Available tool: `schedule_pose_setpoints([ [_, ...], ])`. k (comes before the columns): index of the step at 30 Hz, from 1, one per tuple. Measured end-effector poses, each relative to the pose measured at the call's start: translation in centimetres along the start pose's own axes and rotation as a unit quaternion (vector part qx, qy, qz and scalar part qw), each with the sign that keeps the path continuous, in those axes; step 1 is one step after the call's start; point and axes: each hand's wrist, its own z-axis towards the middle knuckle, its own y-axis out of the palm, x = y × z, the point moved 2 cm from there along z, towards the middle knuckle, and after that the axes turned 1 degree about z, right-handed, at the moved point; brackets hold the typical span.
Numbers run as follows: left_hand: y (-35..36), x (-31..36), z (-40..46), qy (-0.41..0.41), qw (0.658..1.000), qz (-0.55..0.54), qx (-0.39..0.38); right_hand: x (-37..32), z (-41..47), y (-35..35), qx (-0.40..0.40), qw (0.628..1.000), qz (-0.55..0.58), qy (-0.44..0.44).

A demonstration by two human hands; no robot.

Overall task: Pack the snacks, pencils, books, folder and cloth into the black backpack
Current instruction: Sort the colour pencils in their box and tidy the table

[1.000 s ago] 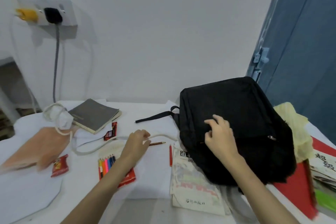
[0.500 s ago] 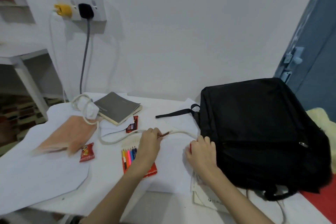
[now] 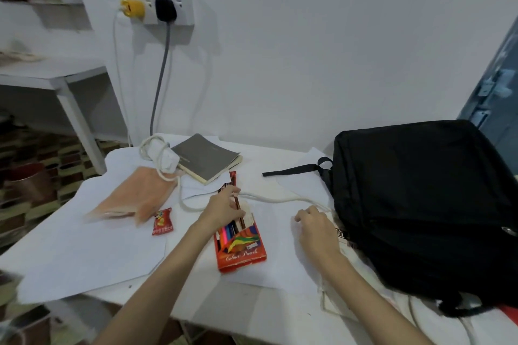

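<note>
Hands [image 3: 224,209] apparently around pencil [image 3: 238,206].

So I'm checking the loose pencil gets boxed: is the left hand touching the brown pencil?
Touching. The head view shows the left hand pinching the brown pencil between its fingers, the lower end entering the open pencil box.

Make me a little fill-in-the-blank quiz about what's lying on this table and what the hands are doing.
1. The left hand pinches a brown ____ above the red pencil box.
2. The backpack on the table is ____ in colour.
3. The small red snack packet lies beside the ____ cloth.
4. The grey notebook lies ____ on the table.

Missing words: pencil; black; orange; closed
</note>
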Motion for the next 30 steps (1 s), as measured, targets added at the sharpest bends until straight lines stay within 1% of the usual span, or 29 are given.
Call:
schedule_pose_setpoints([
  [2,-0.1,0.1,0.0,0.01,0.997,0.077,-0.023,-0.1,0.0,0.0,0.005,0.999,0.046,-0.007],
  [4,-0.1,0.0,0.0,0.019,0.988,0.145,-0.045,-0.1,0.1,0.3,0.014,0.993,0.116,-0.009],
  [6,-0.1,-0.3,0.0,0.031,0.983,0.174,-0.056,-0.5,0.7,0.2,0.029,0.977,0.209,-0.002],
  [8,-0.1,-0.7,0.1,0.034,0.986,0.158,-0.051,-1.3,1.7,-0.6,0.052,0.95,0.307,0.021],
  [9,-0.2,-0.9,0.1,0.031,0.988,0.144,-0.039,-1.9,2.3,-1.1,0.047,0.934,0.352,0.039],
  [12,-0.5,-1.6,0.0,0.028,0.988,0.15,0.012,-4.4,4.1,-2.1,-0.011,0.868,0.491,0.077],
  [13,-0.4,-1.8,-0.1,0.021,0.989,0.143,0.018,-5.3,4.5,-2.3,-0.02,0.857,0.51,0.077],
  [14,-0.4,-1.9,-0.2,0.013,0.992,0.128,0.016,-6.2,4.9,-2.3,-0.02,0.855,0.512,0.074],
  [16,-0.3,-2.2,-0.6,0.009,0.995,0.098,0.009,-7.8,5.4,-1.8,-0.011,0.865,0.497,0.066],
  [19,-0.2,-2.1,-1.1,0.03,0.997,0.073,0.015,-9.0,5.8,-0.8,0.004,0.884,0.465,0.048],
  [22,-0.4,-2.7,-1.5,0.041,0.996,0.052,0.063,-9.4,5.9,-0.1,-0.002,0.903,0.429,0.032],
  [24,-0.8,-3.4,-1.4,0.033,0.993,0.046,0.106,-9.4,5.9,0.2,-0.02,0.909,0.416,0.03],
  [26,-1.3,-3.9,-1.3,0.012,0.991,0.042,0.126,-9.4,6.1,0.2,-0.026,0.911,0.41,0.034],
  [28,-1.7,-4.3,-1.2,-0.007,0.993,0.036,0.113,-9.4,6.3,-0.1,-0.033,0.916,0.399,0.034],
  [30,-1.5,-4.7,-1.2,-0.022,0.996,0.026,0.087,-9.6,6.3,-0.2,-0.071,0.925,0.373,0.025],
])
